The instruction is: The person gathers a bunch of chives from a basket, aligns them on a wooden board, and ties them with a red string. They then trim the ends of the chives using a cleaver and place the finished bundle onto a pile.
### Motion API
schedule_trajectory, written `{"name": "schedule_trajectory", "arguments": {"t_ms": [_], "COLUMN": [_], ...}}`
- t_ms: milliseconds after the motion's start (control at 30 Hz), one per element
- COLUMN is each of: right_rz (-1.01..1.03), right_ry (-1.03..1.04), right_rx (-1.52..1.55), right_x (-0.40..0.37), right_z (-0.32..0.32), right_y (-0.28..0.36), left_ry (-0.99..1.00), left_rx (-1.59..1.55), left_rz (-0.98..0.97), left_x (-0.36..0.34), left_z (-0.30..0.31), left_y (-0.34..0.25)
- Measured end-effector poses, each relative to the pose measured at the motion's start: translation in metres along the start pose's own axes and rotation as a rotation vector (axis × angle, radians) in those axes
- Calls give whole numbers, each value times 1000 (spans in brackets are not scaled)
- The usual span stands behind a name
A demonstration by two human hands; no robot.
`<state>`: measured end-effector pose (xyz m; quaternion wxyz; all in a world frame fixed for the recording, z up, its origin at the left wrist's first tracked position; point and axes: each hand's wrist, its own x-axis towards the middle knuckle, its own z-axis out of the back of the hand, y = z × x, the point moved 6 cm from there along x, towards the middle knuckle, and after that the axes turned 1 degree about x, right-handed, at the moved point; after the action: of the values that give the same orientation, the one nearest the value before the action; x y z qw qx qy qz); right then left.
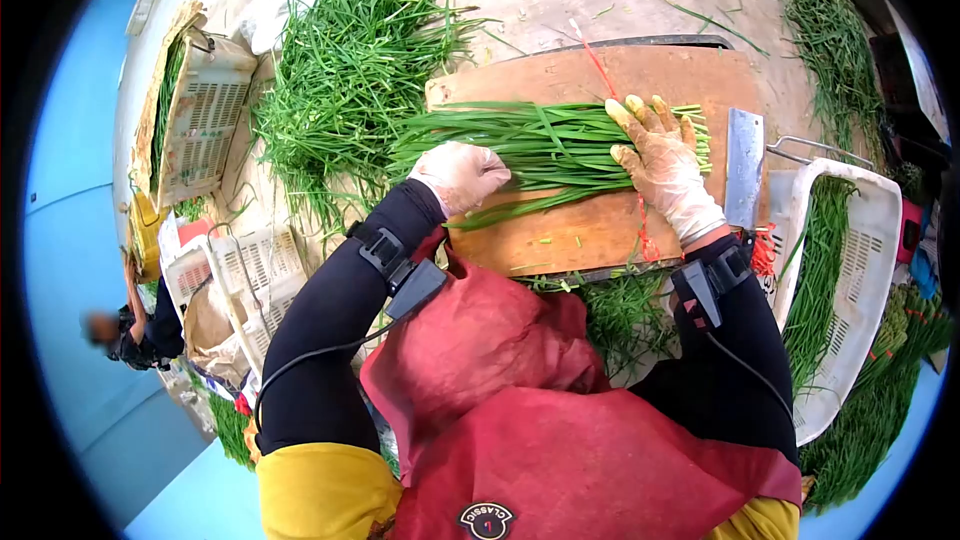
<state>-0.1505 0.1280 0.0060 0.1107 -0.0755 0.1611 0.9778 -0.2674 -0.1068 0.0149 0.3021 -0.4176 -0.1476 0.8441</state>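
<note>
A bundle of long green stalks (560,145) lies across a brown wooden board (560,240), its cut ends to the right. My right hand (658,155), in a stained whitish glove, rests on the bundle near those ends with its fingers spread. My left hand (463,177), also gloved, is closed at the bundle's lower left edge; what its fingers hold, if anything, is hidden. A red tie (595,62) runs under the bundle and comes out below near red strands (650,248). The wide metal blade (743,168) lies just right of my right hand.
A big loose heap of green stalks (360,65) spreads at the upper left. White crates (205,120) stand at the left, and a white basket (860,270) holds stalks at the right. Another person (135,325) is at the far left.
</note>
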Motion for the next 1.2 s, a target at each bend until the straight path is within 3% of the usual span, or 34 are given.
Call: {"name": "schedule_trajectory", "arguments": {"t_ms": [200, 400, 500, 567, 600, 667, 700, 767, 800, 1000, 1133, 1200], "right_rz": [-27, -6, 9, 172, 174, 339, 389, 378, 379, 137, 114, 179], "right_ry": [-6, -23, -103, -424, -421, -314, -386, -178, -177, -46, -58, -188], "right_rx": [30, 78, 85, 211, 208, 666, 605, 567, 563, 466, 478, 525], "right_x": [-1, -3, -6, -20, -24, -33, -38, -49, -52, -52, -54, -58], "right_z": [3, 6, 18, 58, 57, 49, 44, 36, 32, -11, 4, 27], "right_y": [0, 0, 4, 25, 30, 44, 56, 71, 73, 66, 65, 66], "left_ry": [161, 84, 19, 28, 40, 37, 35, 23, 16, 62, 94, 72], "left_rx": [393, 514, 496, 477, 460, 448, 441, 448, 459, 609, 611, 612], "left_rz": [97, 1, -46, -47, -48, -71, -95, -128, -155, -146, -180, -268], "left_x": [9, 14, 13, 12, 12, 11, 11, 12, 12, 14, 19, 24], "left_z": [-1, -5, -6, -6, -7, -8, -9, -10, -11, -9, -12, -19], "left_y": [-23, -22, -19, -18, -17, -18, -19, -21, -22, -33, -35, -30]}}
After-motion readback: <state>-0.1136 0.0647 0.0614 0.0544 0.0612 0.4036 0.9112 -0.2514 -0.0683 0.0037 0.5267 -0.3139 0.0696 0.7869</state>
